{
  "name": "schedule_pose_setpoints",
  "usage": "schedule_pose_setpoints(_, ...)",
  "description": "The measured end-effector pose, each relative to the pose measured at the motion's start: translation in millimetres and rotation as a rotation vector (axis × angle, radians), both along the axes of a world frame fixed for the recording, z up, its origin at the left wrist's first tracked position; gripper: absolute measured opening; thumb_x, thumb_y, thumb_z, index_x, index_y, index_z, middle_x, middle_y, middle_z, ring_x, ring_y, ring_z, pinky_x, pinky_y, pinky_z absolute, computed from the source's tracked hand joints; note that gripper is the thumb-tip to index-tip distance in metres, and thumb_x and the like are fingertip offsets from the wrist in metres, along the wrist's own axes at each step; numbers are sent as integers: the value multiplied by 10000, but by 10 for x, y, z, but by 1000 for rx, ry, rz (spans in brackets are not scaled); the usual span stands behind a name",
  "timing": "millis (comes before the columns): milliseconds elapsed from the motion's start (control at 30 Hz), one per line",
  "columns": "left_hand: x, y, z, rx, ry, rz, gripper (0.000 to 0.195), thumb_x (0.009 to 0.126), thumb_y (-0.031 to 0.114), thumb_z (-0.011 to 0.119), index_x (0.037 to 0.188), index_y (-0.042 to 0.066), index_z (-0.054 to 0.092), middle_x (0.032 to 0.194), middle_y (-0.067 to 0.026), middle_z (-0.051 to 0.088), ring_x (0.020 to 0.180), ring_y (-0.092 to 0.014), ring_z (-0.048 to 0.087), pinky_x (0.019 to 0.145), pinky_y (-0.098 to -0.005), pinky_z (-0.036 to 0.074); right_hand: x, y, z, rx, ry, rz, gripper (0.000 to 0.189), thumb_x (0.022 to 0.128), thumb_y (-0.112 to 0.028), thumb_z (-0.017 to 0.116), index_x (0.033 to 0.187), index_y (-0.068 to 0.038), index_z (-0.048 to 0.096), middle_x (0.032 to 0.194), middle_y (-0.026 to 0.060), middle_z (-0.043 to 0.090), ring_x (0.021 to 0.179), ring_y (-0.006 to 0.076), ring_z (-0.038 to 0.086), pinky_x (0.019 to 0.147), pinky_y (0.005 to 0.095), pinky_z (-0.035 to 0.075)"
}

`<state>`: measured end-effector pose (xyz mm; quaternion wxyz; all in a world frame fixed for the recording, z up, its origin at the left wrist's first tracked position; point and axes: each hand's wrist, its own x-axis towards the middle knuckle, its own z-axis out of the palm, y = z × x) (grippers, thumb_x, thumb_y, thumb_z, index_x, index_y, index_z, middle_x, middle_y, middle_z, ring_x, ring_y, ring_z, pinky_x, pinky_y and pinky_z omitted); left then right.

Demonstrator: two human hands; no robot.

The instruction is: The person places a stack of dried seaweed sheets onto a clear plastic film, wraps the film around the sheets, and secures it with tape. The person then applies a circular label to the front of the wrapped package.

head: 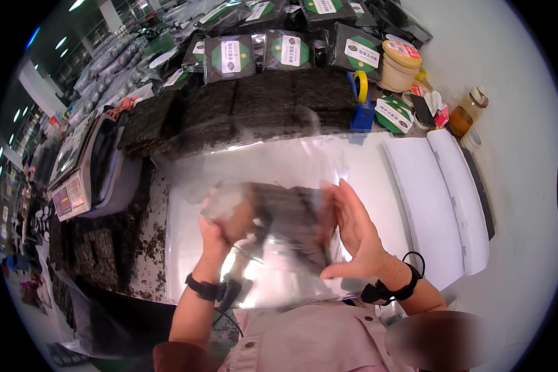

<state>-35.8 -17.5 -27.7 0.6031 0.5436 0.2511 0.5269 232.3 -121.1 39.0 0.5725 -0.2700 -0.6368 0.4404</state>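
Observation:
A clear plastic bag with a dark block of dried seaweed [288, 209] in it lies between my hands, blurred by motion, above a stack of clear plastic sheets or bags [200, 274]. My left hand [228, 218] is at the block's left side, partly behind clear film; whether it grips is not plain. Along the block's right side stands my right hand [355, 232], fingers up and thumb apart from them. Both wrists wear black straps.
Dark seaweed stacks [260, 97] line the back, with labelled packs [286, 51] behind. A weighing scale [74, 195] stands left. At right are a blue tape dispenser [362, 111], a plastic tub [400, 65], a phone [421, 110], a bottle [467, 111] and white paper [423, 204].

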Motion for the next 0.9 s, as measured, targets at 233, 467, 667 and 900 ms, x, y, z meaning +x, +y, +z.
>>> schedule_pose_setpoints(233, -10, 144, -16, -348, -201, -243, 951, 695, 720, 561, 1381, 105, 326, 1384, -163, 389, 1253, -308, 409, 1029, -467, 367, 40, -23, -9, -14, 28, 49, 959, 700, -82, 780, 1442, -3, 179, 1507, 163, 161, 1394, 249, 179, 1125, 353, 154)
schedule_pose_setpoints(467, 169, 66, 198, -589, -157, -21, 825, 843, 685, 362, 1373, 54, 310, 1374, -172, 385, 1251, -353, 401, 1025, -514, 355, 100, -50, -49, -195, 47, -61, 547, 914, -149, 545, 1394, 8, 332, 1462, 161, 292, 1333, 233, 311, 1082, 338, 243)
schedule_pose_setpoints(667, 182, 97, 154, -432, -128, -8, 802, 867, 675, 311, 1403, 79, 269, 1402, -140, 354, 1264, -333, 381, 984, -498, 405, 157, 50, -105, -290, -11, -211, 681, 893, -246, 594, 1427, 2, 252, 1352, 134, 430, 1230, 210, 417, 985, 314, 347)
schedule_pose_setpoints(900, 319, -315, 560, 499, 349, 156, 1230, 589, 560, 795, 1454, 25, 103, 1391, -246, 339, 1227, -318, 423, 1022, -420, 361, 181, -66, 51, -336, -65, -243, 1159, 588, -83, 843, 1458, -30, 79, 1397, 155, 324, 1235, 282, 422, 1001, 414, 378)
